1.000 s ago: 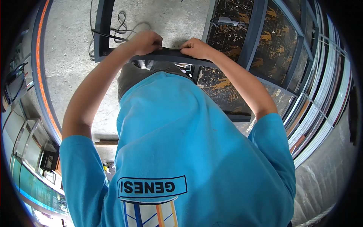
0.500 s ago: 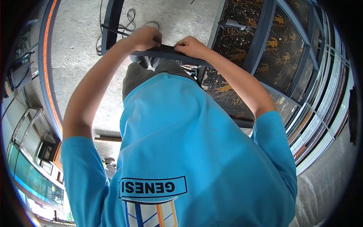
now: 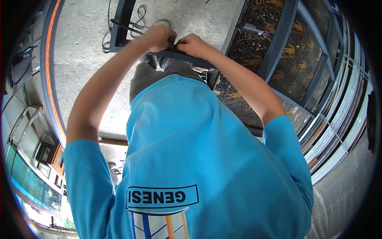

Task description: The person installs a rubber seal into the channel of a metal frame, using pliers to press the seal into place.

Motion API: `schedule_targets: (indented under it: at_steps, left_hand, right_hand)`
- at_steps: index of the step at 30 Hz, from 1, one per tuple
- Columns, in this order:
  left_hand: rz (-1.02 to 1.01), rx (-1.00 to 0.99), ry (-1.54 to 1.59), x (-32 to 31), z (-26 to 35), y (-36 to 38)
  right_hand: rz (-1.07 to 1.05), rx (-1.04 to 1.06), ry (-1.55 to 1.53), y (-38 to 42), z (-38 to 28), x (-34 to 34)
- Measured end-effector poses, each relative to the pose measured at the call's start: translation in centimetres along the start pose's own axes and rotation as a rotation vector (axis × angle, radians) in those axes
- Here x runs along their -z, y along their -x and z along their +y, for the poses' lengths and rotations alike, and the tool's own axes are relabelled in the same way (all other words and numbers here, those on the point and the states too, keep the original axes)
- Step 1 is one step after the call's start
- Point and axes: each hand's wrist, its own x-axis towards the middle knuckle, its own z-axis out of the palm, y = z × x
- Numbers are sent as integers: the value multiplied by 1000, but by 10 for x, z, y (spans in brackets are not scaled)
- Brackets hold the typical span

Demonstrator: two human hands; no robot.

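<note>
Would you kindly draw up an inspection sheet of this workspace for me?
Surface: rough grey concrete floor; dark crocodile-printed boards to the right.
Job's things: dark frame at the hands; thin black strip reaching the left wrist, then hidden.
Clutter: pale-and-dark object, apparently lying on a board; identity unclear.
Hands: left hand and right hand close together at the frame; fingertips partly hidden.
Cables: looped cord on the floor.
Surroundings: stacked sheets, far right.

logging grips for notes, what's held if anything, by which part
Probably the black strip, away from its visible end, by the left hand; whether the right hand, at the frame, grips it is hidden.
</note>
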Motion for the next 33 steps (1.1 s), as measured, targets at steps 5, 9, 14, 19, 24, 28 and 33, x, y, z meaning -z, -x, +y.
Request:
schedule_targets:
  at_steps: [5,9,14,19,24,28,33]
  left_hand:
    - [45,-54,-50,0,0,0]
    - [-46,8,7,6,5,2]
    - [22,-97,-86,17,0,1]
    - [-61,-36,-101,26,-12,11]
    - [-33,-67,-94,26,-16,8]
    - [-171,-3,-13,30,-14,1]
    - [-202,-60,-46,40,-13,1]
  right_hand:
    - [9,-1,-150,-4,16,-4]
    - [5,-85,-258,-7,17,-14]
    - [20,-22,-106,-9,2,-3]
    - [-28,-6,-46,-3,-1,-10]
    - [-99,-59,-276,-14,0,-6]
    - [20,-7,163,-5,-25,-5]
    - [-101,-89,-283,-12,-13,-5]
